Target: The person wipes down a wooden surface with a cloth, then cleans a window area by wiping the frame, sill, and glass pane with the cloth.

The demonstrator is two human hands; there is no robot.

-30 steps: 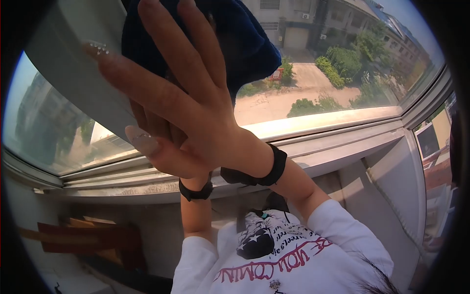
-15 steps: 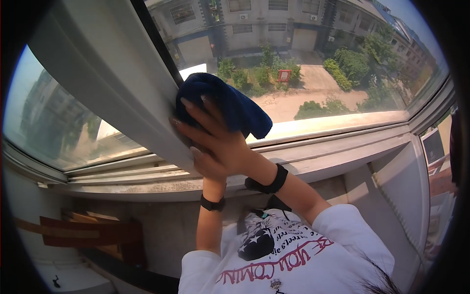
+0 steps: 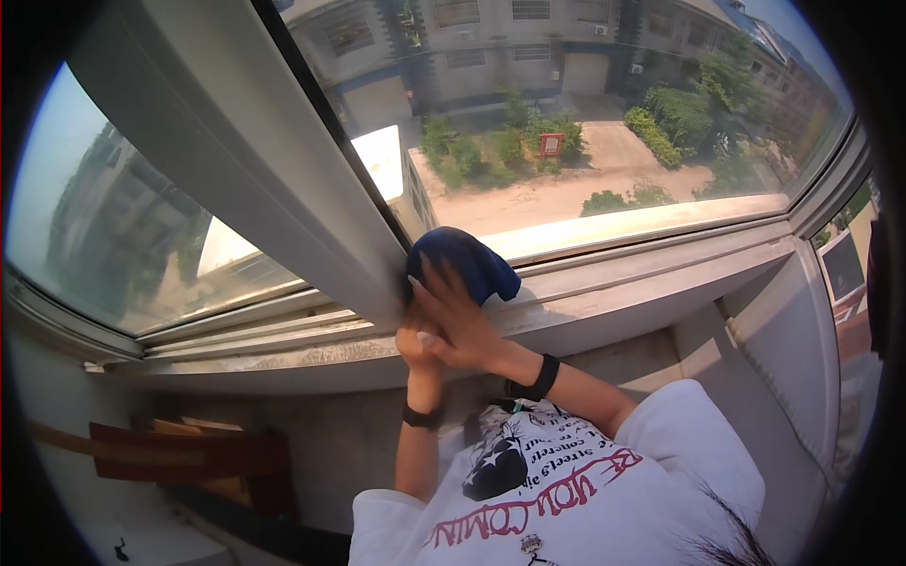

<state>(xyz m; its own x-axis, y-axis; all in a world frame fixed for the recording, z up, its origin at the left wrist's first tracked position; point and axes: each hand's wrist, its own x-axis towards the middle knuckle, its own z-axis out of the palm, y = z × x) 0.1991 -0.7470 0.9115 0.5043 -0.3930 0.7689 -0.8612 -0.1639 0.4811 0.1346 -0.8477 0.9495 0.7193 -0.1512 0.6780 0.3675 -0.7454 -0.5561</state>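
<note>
A dark blue cloth [image 3: 464, 264] is bunched at the lower end of the pale window frame upright [image 3: 274, 170], against the glass corner. My right hand [image 3: 462, 321] presses on it, fingers wrapped over its near side. My left hand [image 3: 415, 347] is just below and to the left, partly covered by my right hand. Its fingers look curled, and what they hold, if anything, is hidden. Both wrists carry black bands.
The window sill and track [image 3: 623, 283] run left to right beneath the glass. Another pane [image 3: 132, 217] lies left of the upright. Reddish-brown wooden pieces [image 3: 189, 453] are at the lower left. Outside are a building and shrubs.
Both hands and the blue cloth have slid down along the window upright and slightly right, from partway up the frame to its bottom by the sill.
</note>
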